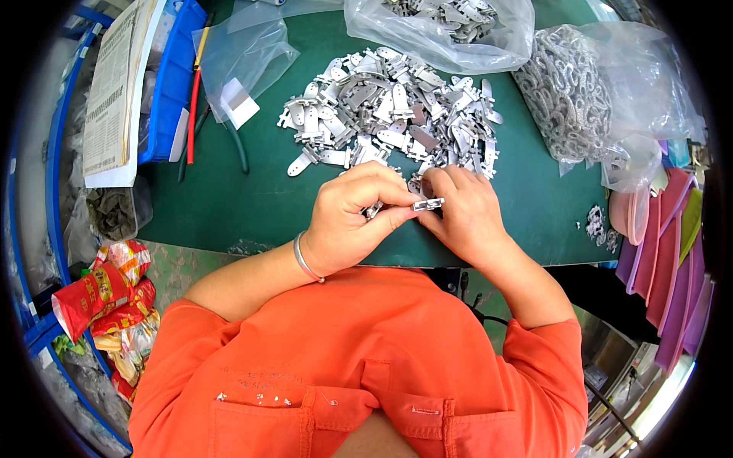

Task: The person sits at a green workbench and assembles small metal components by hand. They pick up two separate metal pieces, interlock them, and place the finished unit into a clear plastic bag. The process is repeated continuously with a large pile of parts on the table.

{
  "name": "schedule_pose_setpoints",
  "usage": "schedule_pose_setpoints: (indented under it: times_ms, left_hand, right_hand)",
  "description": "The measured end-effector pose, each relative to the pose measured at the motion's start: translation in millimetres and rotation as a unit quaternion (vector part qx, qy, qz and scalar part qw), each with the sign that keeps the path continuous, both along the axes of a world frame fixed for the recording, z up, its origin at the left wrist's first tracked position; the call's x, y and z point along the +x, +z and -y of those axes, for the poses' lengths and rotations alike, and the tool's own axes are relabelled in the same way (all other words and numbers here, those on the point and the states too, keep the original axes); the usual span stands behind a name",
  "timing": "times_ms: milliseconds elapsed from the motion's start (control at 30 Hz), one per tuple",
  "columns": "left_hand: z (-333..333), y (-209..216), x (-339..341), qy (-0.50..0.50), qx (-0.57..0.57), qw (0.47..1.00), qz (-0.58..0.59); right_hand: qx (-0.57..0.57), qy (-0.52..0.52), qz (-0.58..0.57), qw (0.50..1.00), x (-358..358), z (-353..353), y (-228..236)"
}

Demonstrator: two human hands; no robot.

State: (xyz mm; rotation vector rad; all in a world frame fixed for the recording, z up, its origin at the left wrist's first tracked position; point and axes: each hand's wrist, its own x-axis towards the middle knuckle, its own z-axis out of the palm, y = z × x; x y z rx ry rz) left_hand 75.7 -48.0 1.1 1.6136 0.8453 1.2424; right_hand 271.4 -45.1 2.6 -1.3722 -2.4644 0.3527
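Between the thumb and forefinger of my left hand [357, 212] is a small silver metal hinge-like part [429, 204], pointing toward my right hand. Another bit of silver metal [372, 211] shows within the curled fingers of the left hand. My right hand [467, 215] is close beside it, fingers bent down at the near edge of a pile of similar metal parts [382, 107]. Its thumb is by the held part; whatever is under its fingertips is hidden. The pile's parts have flat rounded tabs with holes and lie loosely on the green tabletop [252, 206].
A plastic bag [458, 53] of more parts stands behind the pile. To its right lies a clear bag of chain-like metal pieces [569, 95]. On the left are a blue bin [169, 84], a red-handled tool [194, 114] and green-handled pliers [238, 149]. Pink and purple strips [668, 252] hang at right.
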Motion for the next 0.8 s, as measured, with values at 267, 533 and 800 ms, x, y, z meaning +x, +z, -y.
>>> schedule_pose_setpoints:
  times_ms: [267,533,800]
  left_hand:
    - [-4,-9,-11,-0.149,-0.342,0.830,0.415]
    - [-6,-13,-12,-0.140,-0.418,0.802,0.404]
    - [-1,0,-2,-0.098,-0.488,0.845,0.194]
  right_hand:
    - [-0.280,-0.131,-0.235,0.922,22,-10,10]
    - [-0.256,-0.082,-0.478,0.836,17,-5,11]
    - [0.152,0.106,-0.296,0.937,-3,2,13]
